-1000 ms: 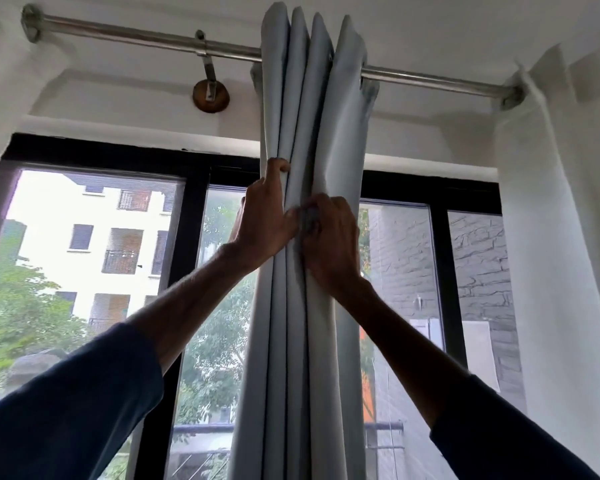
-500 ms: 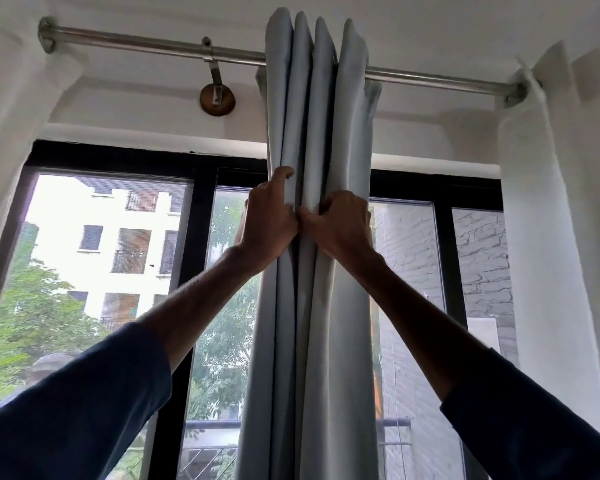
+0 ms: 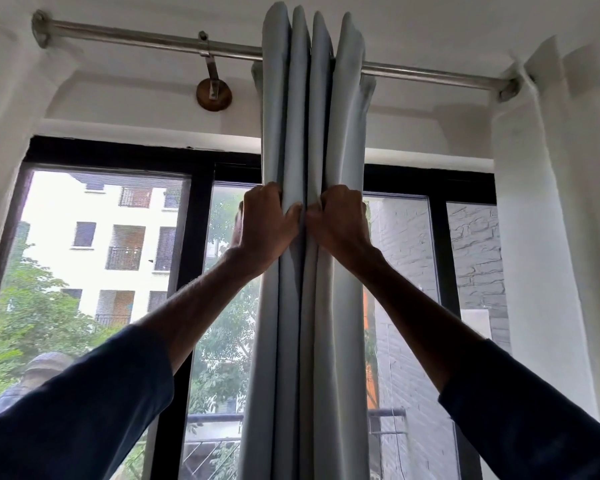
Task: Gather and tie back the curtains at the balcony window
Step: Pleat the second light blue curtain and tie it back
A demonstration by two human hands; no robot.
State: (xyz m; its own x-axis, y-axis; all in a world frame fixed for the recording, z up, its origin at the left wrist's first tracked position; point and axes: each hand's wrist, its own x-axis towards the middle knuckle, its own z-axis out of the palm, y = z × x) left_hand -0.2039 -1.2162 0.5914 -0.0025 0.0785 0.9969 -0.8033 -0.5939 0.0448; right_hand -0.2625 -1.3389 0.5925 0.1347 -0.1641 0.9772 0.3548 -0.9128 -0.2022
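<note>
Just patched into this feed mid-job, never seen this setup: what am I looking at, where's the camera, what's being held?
No machine here: a person works with two bare hands. The one picture comes from a camera worn on the person's head, looking up at a window. The left hand and right hand reach up side by side, each grip curled round folds of the pale grey pleated fabric curtain, bunched into a narrow column. It hangs from a silver metal rod above the black-framed window. A white curtain hangs at the right edge.
</note>
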